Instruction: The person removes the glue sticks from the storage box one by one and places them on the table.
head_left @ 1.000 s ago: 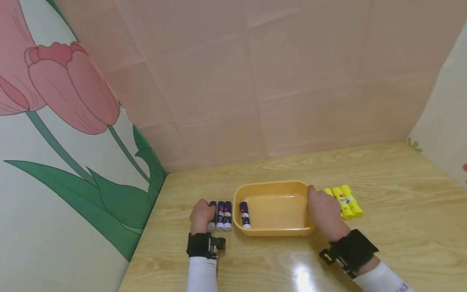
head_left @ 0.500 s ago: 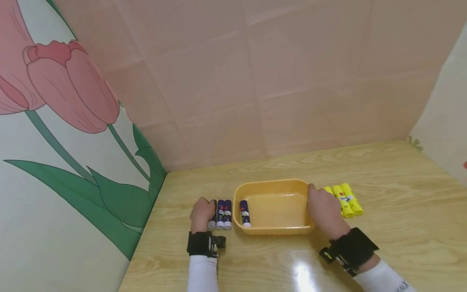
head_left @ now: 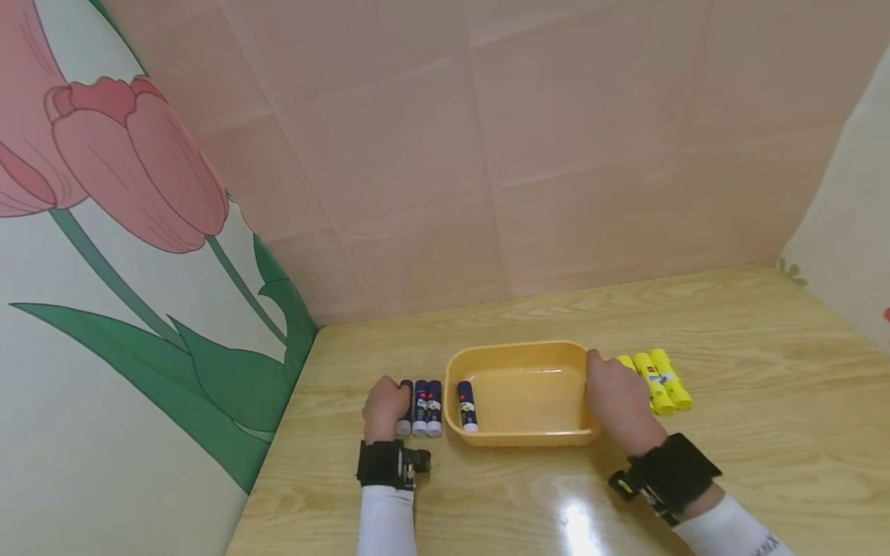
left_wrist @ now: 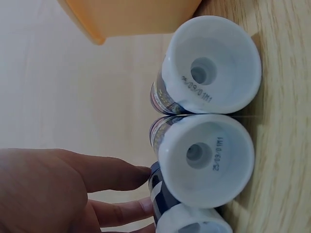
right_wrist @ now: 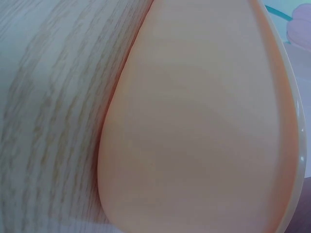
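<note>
My left hand (head_left: 385, 399) is at the leftmost of three dark blue glue sticks with white ends, its thumb and fingers pinching that glue stick (left_wrist: 163, 191) near its dark cap end. Beside it, two more glue sticks (head_left: 427, 408) lie side by side on the table, just left of a shallow orange-yellow plastic basket (head_left: 521, 442). Inside the basket, one blue glue stick (head_left: 467, 407) rests along the left wall. The basket's right rim is gripped by my right hand (head_left: 621, 401). In the right wrist view the basket's outer wall (right_wrist: 194, 116) fills most of the picture, and the fingers are hidden.
Several yellow glue sticks (head_left: 657, 382) lie side by side right of the basket, partly behind my right hand. The wood-grain table (head_left: 501, 502) meets a pink-covered wall (head_left: 487, 154) at the back and a tulip-painted wall (head_left: 139, 309) at the left.
</note>
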